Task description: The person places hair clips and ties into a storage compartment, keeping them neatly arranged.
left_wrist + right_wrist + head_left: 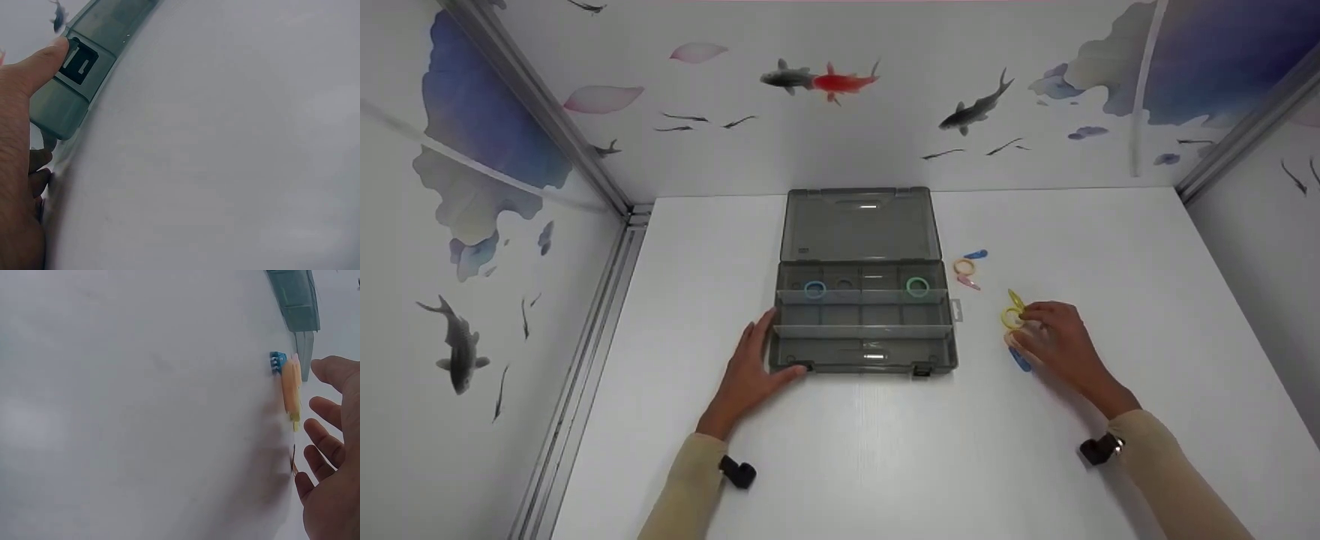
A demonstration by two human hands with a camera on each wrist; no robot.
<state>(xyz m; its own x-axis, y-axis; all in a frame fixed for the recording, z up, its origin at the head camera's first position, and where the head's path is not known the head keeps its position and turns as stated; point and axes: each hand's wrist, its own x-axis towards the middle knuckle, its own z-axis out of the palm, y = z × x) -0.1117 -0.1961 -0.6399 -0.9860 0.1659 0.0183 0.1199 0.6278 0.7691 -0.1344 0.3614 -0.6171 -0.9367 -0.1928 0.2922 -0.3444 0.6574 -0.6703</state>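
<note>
A grey translucent compartment box (862,361) stands on the table with its lid open. My left hand (746,376) rests at its front left corner, thumb along the front by a latch (80,63) and fingers along the left side. A blue ring (815,289) and a green ring (917,286) are inside the box. My right hand (1065,341) is over a small group on the right: a yellow clip (1015,300), a yellow ring (1011,319), a peach ring (289,385) and a blue clip (1020,360). Its fingers stand apart in the right wrist view, close to these pieces.
Just right of the box lie another blue clip (976,254), an orange ring (964,267) and a pink clip (968,282). The open lid (861,225) leans back toward the printed rear wall (885,150). A metal frame rail (577,382) borders the table's left side.
</note>
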